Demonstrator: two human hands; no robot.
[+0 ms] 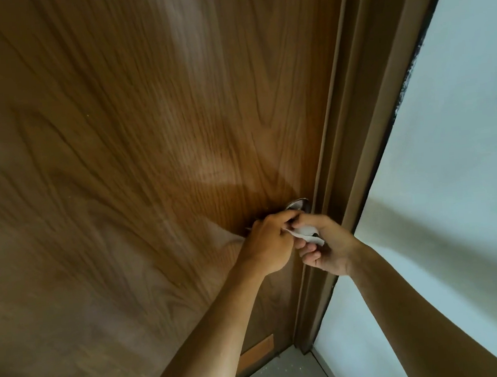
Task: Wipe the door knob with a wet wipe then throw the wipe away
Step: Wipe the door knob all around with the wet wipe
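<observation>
Both my hands on the door handle, wipe pinched between them.

My left hand (268,242) is curled shut around the door knob (298,204), which sits on the wooden door (119,169) just beside the door frame (356,161); only a sliver of its metal plate shows above my knuckles, so I cannot tell which way its long axis runs. My right hand (324,243) meets the left, fingers bent and pinching the white wet wipe (305,233), which lies crumpled between both hands, its loose edge trailing down to the right. The pale wall (450,170) is on my right.
</observation>
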